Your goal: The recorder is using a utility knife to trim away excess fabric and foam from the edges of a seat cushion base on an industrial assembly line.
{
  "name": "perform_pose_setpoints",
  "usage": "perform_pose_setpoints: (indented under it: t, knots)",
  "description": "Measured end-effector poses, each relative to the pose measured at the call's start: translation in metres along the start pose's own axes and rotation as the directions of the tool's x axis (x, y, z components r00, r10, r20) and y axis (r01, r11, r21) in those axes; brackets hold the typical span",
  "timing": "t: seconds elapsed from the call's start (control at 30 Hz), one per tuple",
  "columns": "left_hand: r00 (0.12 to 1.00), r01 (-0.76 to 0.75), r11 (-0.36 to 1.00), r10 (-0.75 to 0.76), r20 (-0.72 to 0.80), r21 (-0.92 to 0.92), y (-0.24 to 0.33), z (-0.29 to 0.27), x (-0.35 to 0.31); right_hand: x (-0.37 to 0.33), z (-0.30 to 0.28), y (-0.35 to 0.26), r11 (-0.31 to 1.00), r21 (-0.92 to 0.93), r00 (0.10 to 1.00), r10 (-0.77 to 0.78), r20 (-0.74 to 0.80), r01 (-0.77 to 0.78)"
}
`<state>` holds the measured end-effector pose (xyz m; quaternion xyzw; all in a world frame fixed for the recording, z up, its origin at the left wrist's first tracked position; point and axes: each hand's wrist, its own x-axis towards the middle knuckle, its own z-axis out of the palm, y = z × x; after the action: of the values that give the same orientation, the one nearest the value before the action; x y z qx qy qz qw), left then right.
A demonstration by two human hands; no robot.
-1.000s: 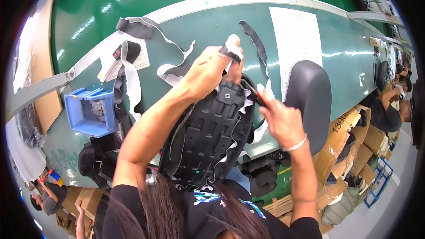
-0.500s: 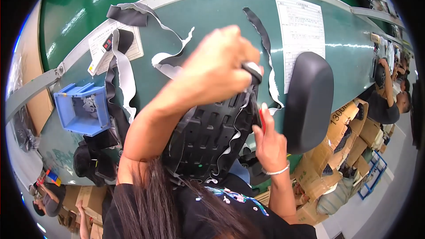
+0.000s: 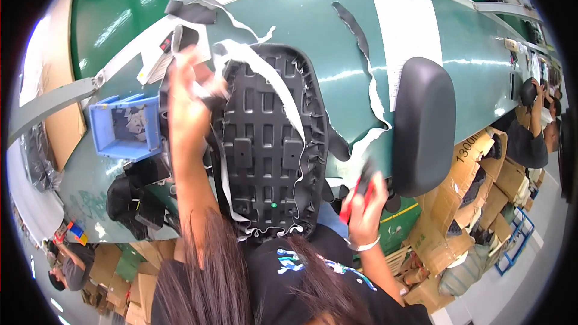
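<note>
A black ribbed plastic panel (image 3: pixel 256 117), with dark material gathered along its edge, lies on the green table in front of me. Along its upper left side is my left hand (image 3: pixel 195 81), smeared by motion; I cannot tell whether it holds anything. A pale fabric strip (image 3: pixel 274 78) runs across the panel's top and down its face. At the panel's lower right, my right hand (image 3: pixel 366 213) is closed around a red-and-black hand tool (image 3: pixel 361 189), its exact kind blurred. Another strip, dark and white (image 3: pixel 366 63), lies just right of the panel.
A black padded cushion (image 3: pixel 423 129) and a paper sheet (image 3: pixel 406 30) lie to the right. At left stand a blue bin (image 3: pixel 126 127) with small pieces and a black mesh item (image 3: pixel 124 195). Cardboard boxes (image 3: pixel 448 204) fill the lower right, near other people.
My left hand has swung left and away from the panel's right edge. The panel shows more fully, with a pale strip across it. My right hand with the tool has dropped slightly.
</note>
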<state>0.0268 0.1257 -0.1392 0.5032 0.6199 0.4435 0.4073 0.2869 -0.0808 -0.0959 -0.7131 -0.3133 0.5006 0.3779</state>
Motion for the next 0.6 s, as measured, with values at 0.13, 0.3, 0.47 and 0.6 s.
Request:
perform_pose_setpoints:
  t: [0.13,0.3,0.47,0.6]
  knots:
    - [0.824,0.562,0.809,-0.530,0.201,-0.174,-0.004,-0.010,-0.083,0.099,0.043,-0.009,0.812,-0.279,0.857,-0.469,0.213,0.513]
    - [0.898,0.381,0.915,-0.400,0.182,0.130,0.004,-0.031,-0.150,0.145,0.049,-0.045,0.709,-0.297,0.751,-0.493,0.439,0.639]
    - [0.974,-0.153,0.968,0.113,0.194,0.201,0.064,0.009,-0.133,0.114,0.041,-0.039,0.727,-0.442,0.833,-0.334,0.441,0.526]
    - [0.903,-0.355,0.860,0.214,0.373,0.366,0.015,0.050,-0.130,0.093,0.019,-0.051,0.493,-0.510,0.708,-0.533,0.464,0.705]
